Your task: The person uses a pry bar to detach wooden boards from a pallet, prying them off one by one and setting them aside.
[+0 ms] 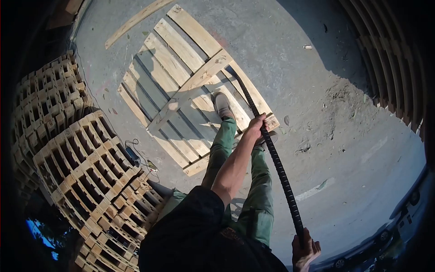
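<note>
A long dark ribbed steel bar (pixel 283 177) runs from the wooden pallet (pixel 199 75) up toward me, with its far end at a gap between slats. Partway along the bar, my left hand (pixel 256 126) is closed around it. Lower right in the view, my right hand (pixel 306 252) grips the near end. My left shoe (pixel 222 105) is on the pallet's slats, while the other shoe is mostly hidden behind my forearm and the bar. The pallet lies flat on the concrete, crossed by a wide board.
Stacks of wooden pallets (pixel 86 158) rise on the left, with a blue tool (pixel 132 155) and its cord beside them. A loose plank (pixel 136 23) lies beyond the pallet. More stacked pallets (pixel 389 59) stand at upper right. Dirt (pixel 333 115) covers the concrete on the right.
</note>
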Tool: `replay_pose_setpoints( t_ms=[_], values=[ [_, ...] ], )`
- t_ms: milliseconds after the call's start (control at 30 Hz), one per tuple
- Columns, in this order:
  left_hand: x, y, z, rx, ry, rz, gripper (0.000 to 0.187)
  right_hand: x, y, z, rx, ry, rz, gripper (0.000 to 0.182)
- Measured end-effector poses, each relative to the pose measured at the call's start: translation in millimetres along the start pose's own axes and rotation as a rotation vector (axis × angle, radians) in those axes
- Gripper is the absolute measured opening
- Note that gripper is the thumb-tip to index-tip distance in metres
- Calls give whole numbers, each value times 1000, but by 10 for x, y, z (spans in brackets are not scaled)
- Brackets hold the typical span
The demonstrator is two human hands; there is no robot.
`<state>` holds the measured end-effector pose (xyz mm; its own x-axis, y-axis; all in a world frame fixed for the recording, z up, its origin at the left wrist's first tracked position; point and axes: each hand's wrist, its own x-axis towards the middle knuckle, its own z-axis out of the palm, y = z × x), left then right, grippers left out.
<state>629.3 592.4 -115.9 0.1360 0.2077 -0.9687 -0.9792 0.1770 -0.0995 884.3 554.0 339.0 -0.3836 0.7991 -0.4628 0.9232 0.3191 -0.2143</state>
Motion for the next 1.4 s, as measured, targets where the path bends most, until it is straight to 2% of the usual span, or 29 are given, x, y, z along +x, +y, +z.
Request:
replay_pose_setpoints(
  t_ms=[67,100,133,200,233,267,333,433,533,667,733,767,800,933,1000,1033,1067,1133,1233,1333,1400],
  values=[
    [155,-317,-33,28,50,55,19,-189,529,411,80,-101,90,32],
    [145,-325,-10,48,54,81,20,-255,643,506,62,-108,37,34],
    [121,-305,-29,63,72,102,20,-319,627,488,-12,-145,-1,37],
    [21,-191,-98,10,21,86,22,-71,-41,131,-6,-100,49,21],
    [-8,-165,-139,-12,10,51,23,-105,-127,129,0,-107,64,27],
    [-12,-134,-137,-34,-9,23,23,-99,-160,138,6,-105,74,34],
    [36,-207,-169,66,63,81,21,-205,-94,279,-15,-129,95,34],
    [89,-398,-182,87,117,143,23,-472,255,581,-16,-99,15,33],
    [44,-329,-172,25,69,159,23,-431,240,578,-48,-87,13,33],
    [-85,-211,-157,-29,32,127,20,-297,-76,443,-29,-229,186,33],
    [-133,-362,-177,41,82,260,20,-303,8,550,-76,-290,233,33],
    [-308,-396,-130,-13,115,221,23,-318,47,583,-101,-313,256,33],
    [-373,-529,-155,-41,47,211,26,-327,88,611,-123,-329,270,34],
    [-1080,-768,80,122,199,181,30,-334,321,691,-172,-370,295,34],
    [-1155,-799,142,212,215,300,31,-326,495,755,-193,-366,286,35],
    [-1175,-758,218,222,254,278,31,-326,597,769,-209,-361,281,35],
    [-998,-1008,206,219,255,268,31,-342,706,769,-225,-362,270,35],
    [-515,-1521,149,397,397,565,28,-358,905,802,-241,-338,220,36],
    [-914,-1231,283,166,263,382,27,-284,862,631,-87,-292,74,37],
    [-952,-1082,232,8,171,409,26,-128,185,186,-95,-371,187,38],
    [-1042,-1063,205,1,155,484,25,-245,146,37,10,-325,197,41]
  ],
)
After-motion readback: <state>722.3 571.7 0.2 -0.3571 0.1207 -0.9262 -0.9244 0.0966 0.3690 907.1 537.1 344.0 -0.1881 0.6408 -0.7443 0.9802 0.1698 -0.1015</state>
